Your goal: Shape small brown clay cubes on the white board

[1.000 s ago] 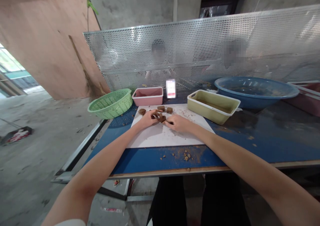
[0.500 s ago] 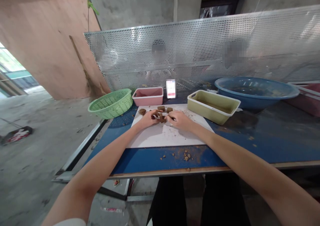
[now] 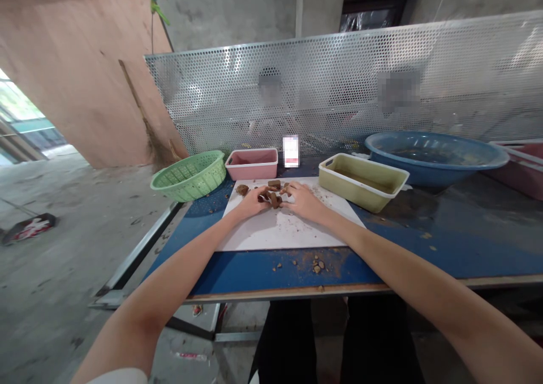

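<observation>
On a white board [image 3: 254,234] lie several brown, clay-like pieces. My left hand [image 3: 253,201] curls round a small brown clay-like piece [image 3: 275,201] at the middle of the board, partly hidden by the fingers. Close on the other side is my right hand [image 3: 304,202], thumb and fingers apart, the thumb tip by that piece; whether it touches cannot be made out. Just behind the hands rests a brown block [image 3: 274,184]. A rough brown lump [image 3: 242,189] sits left of my left hand.
A green basket [image 3: 190,180] and a pink bin [image 3: 253,172] stand behind left. To the right are an olive bin [image 3: 360,189] and a large blue basin [image 3: 436,169]. Crumbs [image 3: 317,266] lie on the blue tabletop [image 3: 254,274]. A perforated metal panel [image 3: 331,90] rises behind.
My right hand's fingers have spread from a pinch and reach a little farther forward, covering part of a rear block. The left hand stays nearly in place.
</observation>
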A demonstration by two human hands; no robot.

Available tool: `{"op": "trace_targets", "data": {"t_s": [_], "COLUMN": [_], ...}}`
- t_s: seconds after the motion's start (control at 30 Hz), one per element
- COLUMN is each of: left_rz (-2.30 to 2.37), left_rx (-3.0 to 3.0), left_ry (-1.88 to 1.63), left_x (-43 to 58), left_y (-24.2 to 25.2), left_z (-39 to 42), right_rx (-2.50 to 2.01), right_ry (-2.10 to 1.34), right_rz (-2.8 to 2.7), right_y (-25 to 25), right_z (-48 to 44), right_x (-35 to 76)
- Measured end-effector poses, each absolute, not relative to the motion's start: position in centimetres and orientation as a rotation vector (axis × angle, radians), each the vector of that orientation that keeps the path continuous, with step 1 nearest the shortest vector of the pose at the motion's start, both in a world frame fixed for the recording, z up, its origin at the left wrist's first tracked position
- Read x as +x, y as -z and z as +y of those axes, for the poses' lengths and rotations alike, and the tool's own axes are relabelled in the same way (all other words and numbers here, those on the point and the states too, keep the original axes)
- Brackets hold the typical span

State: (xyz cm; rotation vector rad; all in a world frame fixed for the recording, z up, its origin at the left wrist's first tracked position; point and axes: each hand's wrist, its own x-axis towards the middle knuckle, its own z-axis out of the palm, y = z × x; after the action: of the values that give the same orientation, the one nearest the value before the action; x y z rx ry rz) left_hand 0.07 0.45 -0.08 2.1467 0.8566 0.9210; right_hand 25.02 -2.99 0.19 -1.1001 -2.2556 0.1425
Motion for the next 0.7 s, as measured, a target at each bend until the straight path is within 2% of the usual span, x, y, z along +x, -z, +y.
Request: {"op": "trace_targets", "data": {"t_s": [0.3, 0.53, 0.7], "left_rz": [0.879, 0.723, 0.779], "left_rx": [2.185, 2.139, 2.196], "left_ry": [-0.899, -0.853, -0.859], "left_x": [0.0, -0.3, -0.3], "left_y": [-0.5, -0.5, -0.6], "left_z": [0.1, 0.0, 0.0], "right_rx": [-1.115, -1.021, -0.993], "right_ry": [-0.16, -0.196, -0.168], "right_rz": [-2.227, -2.276, -2.337], "right_y": [0.7, -1.3, -1.9], "right_z": [-1.9, -3.7, -3.9], "right_x": [25.3, 26.0, 26.2]}}
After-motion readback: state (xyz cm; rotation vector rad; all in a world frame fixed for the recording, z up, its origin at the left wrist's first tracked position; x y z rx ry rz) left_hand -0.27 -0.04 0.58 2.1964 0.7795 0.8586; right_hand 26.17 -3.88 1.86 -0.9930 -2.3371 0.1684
